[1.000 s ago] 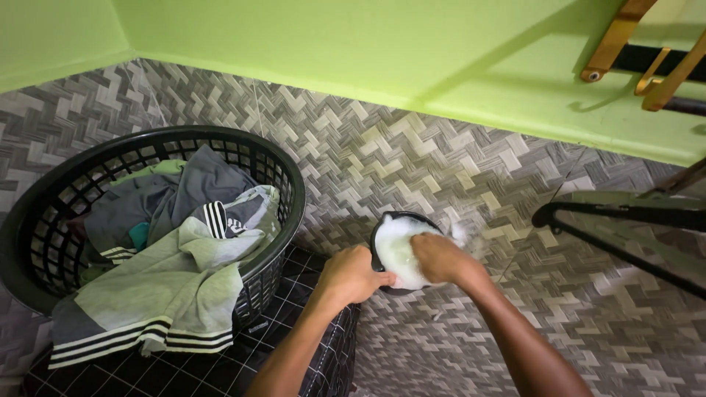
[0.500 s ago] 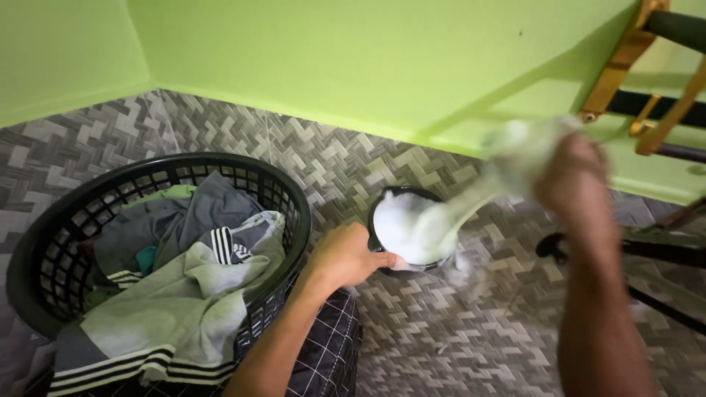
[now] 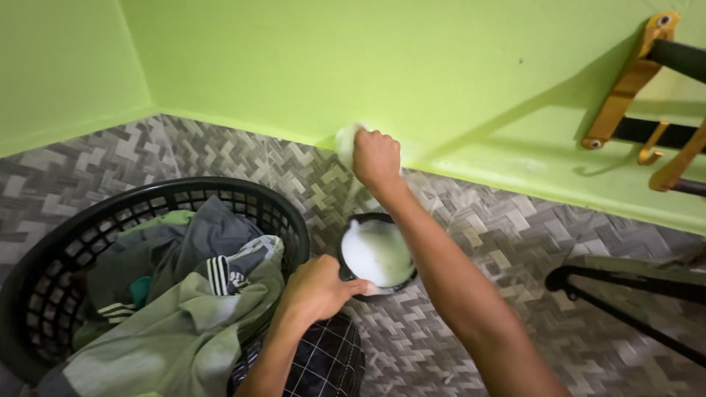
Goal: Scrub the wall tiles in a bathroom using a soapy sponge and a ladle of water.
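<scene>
R hand (image 3: 375, 158) upper centre, fist closed on pale cloth (image 3: 344, 141), pulled up from bowl (image 3: 376, 254). L hand (image 3: 318, 289) grips bowl rim, centre frame. Cloth part out; rest trails toward bowl. Basket (image 3: 55, 254) w/ clothes lower left, untouched.

Taking the small black basin (image 3: 378, 257) on the floor as landmark: just left of it the rim of the black laundry basket (image 3: 44, 279), heaped with clothes (image 3: 184, 309), blocks that side. Beyond the basin the green wall (image 3: 294, 66) closes the way, with bare patterned floor (image 3: 243, 154) between. Right of the basin, floor lies open as far as a black metal frame (image 3: 625, 294). High to the right, a wooden bracket (image 3: 625, 81) juts from the wall. The right hand's forearm (image 3: 456, 294) crosses over the basin's right edge.
</scene>
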